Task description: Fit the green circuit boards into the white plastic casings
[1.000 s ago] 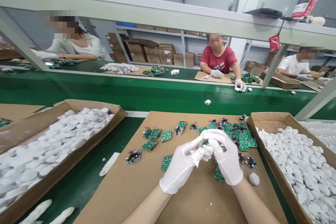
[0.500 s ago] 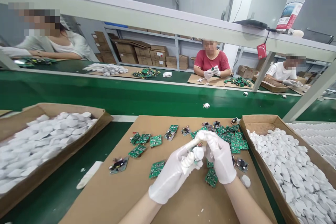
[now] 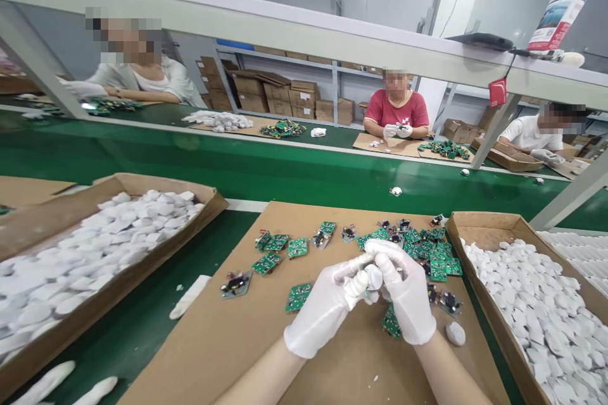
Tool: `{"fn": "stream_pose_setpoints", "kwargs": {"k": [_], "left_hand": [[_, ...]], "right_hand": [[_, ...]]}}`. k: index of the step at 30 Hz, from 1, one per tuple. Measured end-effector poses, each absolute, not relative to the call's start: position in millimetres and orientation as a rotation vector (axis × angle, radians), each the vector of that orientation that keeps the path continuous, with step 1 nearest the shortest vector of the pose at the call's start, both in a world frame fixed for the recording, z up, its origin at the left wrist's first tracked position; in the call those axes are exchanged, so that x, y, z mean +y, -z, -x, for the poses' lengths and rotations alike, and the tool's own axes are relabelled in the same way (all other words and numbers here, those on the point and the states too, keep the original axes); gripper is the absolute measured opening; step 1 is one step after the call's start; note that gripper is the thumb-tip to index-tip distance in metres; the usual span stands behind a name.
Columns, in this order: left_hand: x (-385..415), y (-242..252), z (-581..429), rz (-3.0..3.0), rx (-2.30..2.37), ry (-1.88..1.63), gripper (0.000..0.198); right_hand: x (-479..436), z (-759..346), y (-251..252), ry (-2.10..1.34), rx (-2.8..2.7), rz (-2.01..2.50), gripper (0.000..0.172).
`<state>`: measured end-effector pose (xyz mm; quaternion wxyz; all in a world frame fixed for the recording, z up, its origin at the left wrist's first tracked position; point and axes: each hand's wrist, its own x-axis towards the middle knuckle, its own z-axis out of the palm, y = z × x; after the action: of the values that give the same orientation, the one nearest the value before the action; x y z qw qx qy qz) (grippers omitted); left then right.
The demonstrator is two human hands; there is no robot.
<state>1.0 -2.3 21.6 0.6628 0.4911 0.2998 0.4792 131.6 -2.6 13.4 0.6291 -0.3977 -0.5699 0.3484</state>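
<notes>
In white gloves, my left hand (image 3: pixel 319 309) and my right hand (image 3: pixel 409 296) meet over the cardboard sheet (image 3: pixel 266 354). Between their closed fingertips is a white rounded lump (image 3: pixel 373 277); whatever lies behind or under it is mostly hidden by my fingers. Beyond and beside my right hand spreads a heap of green circuit boards (image 3: pixel 439 266), partly covered by it. Left of my hands lie several loose boards, among them a green board (image 3: pixel 298 297). A single greyish-white lump (image 3: pixel 455 333) rests to the right of my right wrist.
Cardboard trays of white lumps flank the sheet, a left tray (image 3: pixel 216 199) and a right tray (image 3: pixel 475 221). White glove fingers (image 3: pixel 190 297) lie on the green bench. A green conveyor (image 3: pixel 285 171) runs behind, under a shelf beam (image 3: pixel 285 25). Several co-workers sit across.
The view has swung left, so everything sits further right. My right-hand fingers have closed in over the white lump, and both hands stay together.
</notes>
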Motion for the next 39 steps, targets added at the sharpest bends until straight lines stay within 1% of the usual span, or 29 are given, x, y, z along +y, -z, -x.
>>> {"fn": "stream_pose_setpoints", "kwargs": {"k": [5,10,12,15,17,25,28,30,32,35,36,37,39], "left_hand": [[1.1,-18.2,1.2,-1.226,0.787,-1.078,0.049],[-0.5,-19.6,0.1,-1.249,0.828,-1.072,0.045],[-1.0,-20.5,0.1,-1.246,0.816,-1.073,0.044],[-0.9,-20.9,1.5,-1.276,0.788,-1.07,0.039],[-1.1,-21.5,2.6,-1.283,0.78,-1.069,0.036],[-4.6,-26.7,2.4,-1.342,0.826,-1.083,0.028],[-4.3,-22.1,1.5,-1.362,0.851,-1.111,0.028],[-4.6,-20.8,0.8,-1.35,0.871,-1.087,0.03],[-5.3,-22.2,0.1,-1.309,0.884,-1.062,0.031],[-6.2,-25.7,-0.6,-1.241,0.799,-1.06,0.034],[-6.1,-26.2,-0.8,-1.219,0.743,-1.061,0.037],[-5.8,-26.1,-1.0,-1.193,0.685,-1.062,0.04],[-4.7,-24.3,-1.6,-1.139,0.599,-1.071,0.041]], "right_hand": [[-4.2,-129.6,-10.6,-0.728,-1.36,0.908,0.017],[-4.3,-127.9,-8.9,-0.824,-1.287,0.95,0.024],[-4.6,-126.7,-7.2,-0.961,-1.213,0.956,0.03],[-5.0,-125.3,-5.0,-1.219,-1.11,0.922,0.047],[-5.8,-124.9,-5.4,-1.279,-1.085,0.899,0.052],[-10.1,-123.8,-8.2,-1.05,-1.153,1.069,0.039],[-9.1,-122.9,-4.9,-0.918,-1.173,1.101,0.032],[-7.8,-122.6,-3.8,-0.884,-1.161,1.12,0.031],[-6.3,-123.2,-3.9,-0.934,-1.137,1.102,0.036],[-4.4,-126.3,-4.5,-1.173,-1.075,0.956,0.059],[-4.2,-127.5,-4.6,-1.238,-1.066,0.92,0.063],[-4.2,-128.6,-4.5,-1.271,-1.07,0.909,0.062],[-4.8,-129.8,-4.3,-1.233,-1.121,0.953,0.051]]}}
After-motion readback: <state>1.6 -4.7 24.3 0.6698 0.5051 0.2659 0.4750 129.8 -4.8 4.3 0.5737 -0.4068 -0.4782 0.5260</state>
